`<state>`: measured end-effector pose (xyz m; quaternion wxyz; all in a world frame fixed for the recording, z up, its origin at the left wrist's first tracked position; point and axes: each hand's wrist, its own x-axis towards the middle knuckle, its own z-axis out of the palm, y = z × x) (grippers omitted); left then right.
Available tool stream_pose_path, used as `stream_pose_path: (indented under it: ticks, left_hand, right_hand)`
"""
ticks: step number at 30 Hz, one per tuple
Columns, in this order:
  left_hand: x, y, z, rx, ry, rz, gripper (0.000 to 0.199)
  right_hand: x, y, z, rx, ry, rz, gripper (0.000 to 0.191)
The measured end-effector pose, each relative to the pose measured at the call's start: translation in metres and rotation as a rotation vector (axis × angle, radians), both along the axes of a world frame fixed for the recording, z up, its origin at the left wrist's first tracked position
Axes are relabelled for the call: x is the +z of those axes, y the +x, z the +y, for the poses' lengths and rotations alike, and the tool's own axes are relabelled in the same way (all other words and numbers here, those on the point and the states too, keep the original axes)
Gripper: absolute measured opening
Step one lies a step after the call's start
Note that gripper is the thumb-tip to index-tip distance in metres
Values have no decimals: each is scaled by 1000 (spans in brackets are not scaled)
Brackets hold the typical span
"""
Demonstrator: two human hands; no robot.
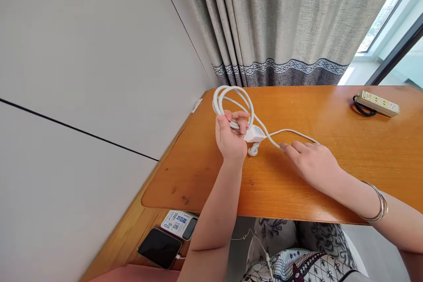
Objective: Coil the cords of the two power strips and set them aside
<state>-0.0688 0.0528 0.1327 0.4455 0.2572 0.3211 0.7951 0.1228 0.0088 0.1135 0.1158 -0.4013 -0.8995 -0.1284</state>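
Note:
A white cable (pixel 253 108) is wound into several loops, and my left hand (pixel 233 139) is closed around the lower side of them above the table. From the loops one strand runs right to my right hand (pixel 309 158), whose fingers pinch it near the tabletop. Just right of my left wrist sits a white power adapter (pixel 254 134), partly behind the hand. A small white piece (pixel 253 149), which looks like a plug, lies below it. A thinner strand arcs from the adapter toward my right hand, where its end is hidden.
On the wooden table (pixel 198 176), a power strip (pixel 380 103) with a black cord lies at the far right. A smartphone (pixel 160 247) and a white box-like device (pixel 178 224) rest on a lower ledge at left. A wall borders the left; a curtain (pixel 280 22) hangs behind.

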Motion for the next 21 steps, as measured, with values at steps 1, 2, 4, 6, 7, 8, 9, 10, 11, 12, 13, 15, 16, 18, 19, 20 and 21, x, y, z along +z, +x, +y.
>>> stream_pose_path:
  ticks: [1, 2, 4, 6, 7, 8, 9, 10, 11, 12, 13, 15, 16, 18, 19, 20, 21]
  left_hand:
    - [-1, 1, 0, -25, -8, 12, 39]
    - [-2, 2, -1, -54, -13, 24, 38]
    - [-3, 3, -2, -128, -17, 51, 37]
    - [-5, 3, -4, -204, -33, 82, 36]
    - [-7, 4, -5, -247, -44, 101, 36]
    - [-8, 4, -7, -295, -54, 124, 34]
    - [-10, 4, -8, -349, -57, 149, 33]
    - [-12, 4, -10, -411, -55, 179, 31]
    - [-13, 4, -12, -484, -52, 216, 30]
    - [-14, 4, -14, -564, -49, 253, 30]
    - [-14, 4, -16, -642, -47, 285, 31]
    - [-11, 3, -19, -756, -46, 309, 37]
    - [-9, 3, -20, -788, -45, 297, 39]
    - [-3, 2, -22, -817, -46, 230, 43]
    - [-1, 1, -23, -831, -52, 191, 44]
    - [1, 1, -23, -852, -59, 153, 45]
    - [3, 0, -24, -874, -64, 116, 46]
  right_hand:
    - [9, -3, -2, 69, 59, -1, 30]
    - [18, -6, -4, 131, 108, 13, 30]
    - [31, -13, -5, 235, 185, 72, 31]
    - [41, -18, -4, 303, 245, 158, 32]
    - [45, -20, -3, 322, 269, 203, 31]
    - [49, -21, 0, 332, 283, 245, 30]
    - [53, -22, 4, 331, 286, 281, 29]
    - [57, -22, 10, 321, 276, 310, 29]
    - [61, -21, 17, 306, 257, 335, 28]
    - [64, -20, 25, 290, 231, 357, 29]
    - [66, -19, 34, 278, 203, 382, 30]
    - [67, -18, 51, 261, 140, 447, 31]
    - [66, -18, 58, 254, 102, 490, 31]
    - [62, -19, 68, 236, -8, 585, 33]
    - [60, -19, 72, 229, -85, 629, 35]
    - [58, -19, 74, 230, -178, 663, 38]
    - [56, -18, 75, 239, -288, 687, 41]
